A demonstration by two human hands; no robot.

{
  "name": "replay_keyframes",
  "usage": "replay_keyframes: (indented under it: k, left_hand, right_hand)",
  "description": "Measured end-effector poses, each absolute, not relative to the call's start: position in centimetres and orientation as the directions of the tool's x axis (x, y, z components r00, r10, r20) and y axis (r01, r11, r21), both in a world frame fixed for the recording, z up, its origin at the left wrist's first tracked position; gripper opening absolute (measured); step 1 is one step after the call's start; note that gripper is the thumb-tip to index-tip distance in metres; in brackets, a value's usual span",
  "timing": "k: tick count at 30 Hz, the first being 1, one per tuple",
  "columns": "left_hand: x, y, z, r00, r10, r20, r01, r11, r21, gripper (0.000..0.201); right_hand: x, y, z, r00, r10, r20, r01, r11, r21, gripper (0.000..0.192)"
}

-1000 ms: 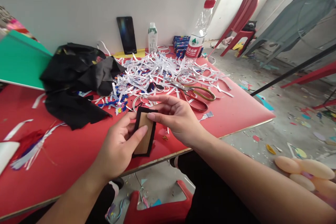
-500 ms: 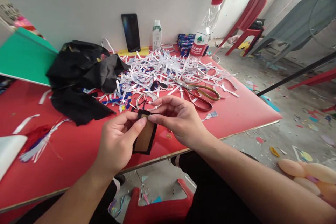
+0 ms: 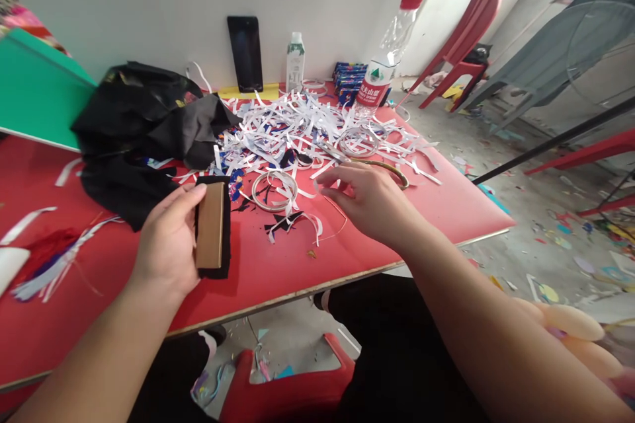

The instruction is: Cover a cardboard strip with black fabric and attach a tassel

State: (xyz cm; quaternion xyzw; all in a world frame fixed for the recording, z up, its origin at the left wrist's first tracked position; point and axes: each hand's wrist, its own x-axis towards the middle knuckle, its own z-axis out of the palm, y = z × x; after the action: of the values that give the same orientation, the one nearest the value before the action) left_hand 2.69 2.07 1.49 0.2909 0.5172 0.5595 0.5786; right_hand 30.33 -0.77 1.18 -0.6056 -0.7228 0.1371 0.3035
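My left hand [image 3: 166,241] is closed on a narrow brown cardboard piece [image 3: 211,228] backed by a slightly larger piece of black cloth [image 3: 225,244], its thumb at the top edge. The piece is held upright just above the table. Over the scissors [image 3: 399,174], my right hand [image 3: 367,201] has its fingers stretched out, thumb and forefinger apart, with nothing seen between them. It covers most of the handles; whether it touches them I cannot tell. Between the hands lie a clear tape roll [image 3: 274,190] and black scraps [image 3: 284,223].
White paper strips [image 3: 302,120] are heaped on the red table [image 3: 278,271]. A black cloth bundle [image 3: 143,119] lies left, by a green board [image 3: 40,89]. At the back stand a phone [image 3: 245,54], a small bottle [image 3: 295,63] and a large water bottle [image 3: 381,66].
My right hand has let go of the cloth-backed cardboard and moved right, over the scissors. My left hand has carried the piece to the left, and the tape roll and scraps now show.
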Motion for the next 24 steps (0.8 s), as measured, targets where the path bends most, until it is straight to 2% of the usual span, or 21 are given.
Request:
replay_keyframes:
  k: [4,6,8,10,12,15,17,19,20,22,24]
  left_hand:
    - [2.2,2.5,1.9,-0.223,0.944,-0.245,-0.405,0.139,0.904,0.019]
    - [2.0,2.9,1.8,-0.236,0.947,-0.219,-0.370,0.121,0.921,0.019]
    - [1.7,3.5,1.5,-0.239,0.954,-0.182,-0.310,0.103,0.945,0.019]
    - [1.5,4.1,1.0,-0.246,0.958,-0.147,-0.268,0.079,0.960,0.021]
    - [1.3,4.5,0.6,-0.237,0.964,-0.121,-0.259,0.058,0.964,0.025]
    - [0.9,4.7,0.6,-0.171,0.978,-0.115,-0.290,0.062,0.955,0.033]
    - [0.6,4.6,1.0,-0.137,0.983,-0.122,-0.341,0.069,0.938,0.041]
    - [0.3,4.4,1.3,-0.115,0.986,-0.120,-0.383,0.068,0.921,0.051]
    - [0.2,4.2,1.4,-0.100,0.988,-0.117,-0.396,0.068,0.916,0.056]
    - [0.0,3.9,1.5,-0.053,0.991,-0.121,-0.396,0.091,0.914,0.058]
    - [0.0,3.7,1.4,0.005,0.989,-0.146,-0.370,0.137,0.919,0.045]
  right_hand:
    - [29.2,-0.8,1.2,-0.091,0.938,0.336,0.833,0.256,-0.490,0.014]
    - [27.5,-0.4,1.4,-0.129,0.934,0.333,0.834,0.284,-0.472,0.014]
    - [25.3,0.4,1.8,-0.228,0.937,0.264,0.847,0.324,-0.420,0.012]
    - [22.9,1.3,2.0,-0.311,0.934,0.176,0.888,0.352,-0.295,0.012]
    - [21.2,2.4,2.1,-0.327,0.940,0.094,0.921,0.339,-0.190,0.018]
    - [20.4,3.6,1.9,-0.308,0.951,0.018,0.939,0.307,-0.158,0.010]
    - [21.1,4.0,1.9,-0.285,0.958,0.033,0.943,0.287,-0.170,0.014]
    - [22.2,4.3,2.2,-0.208,0.972,0.114,0.949,0.229,-0.217,0.013]
    - [22.8,4.4,2.5,-0.146,0.976,0.164,0.942,0.187,-0.280,0.013]
    - [24.1,4.7,3.3,-0.025,0.973,0.229,0.849,0.142,-0.509,0.010]
    - [25.2,5.2,3.9,0.057,0.968,0.246,0.610,0.161,-0.776,0.020]
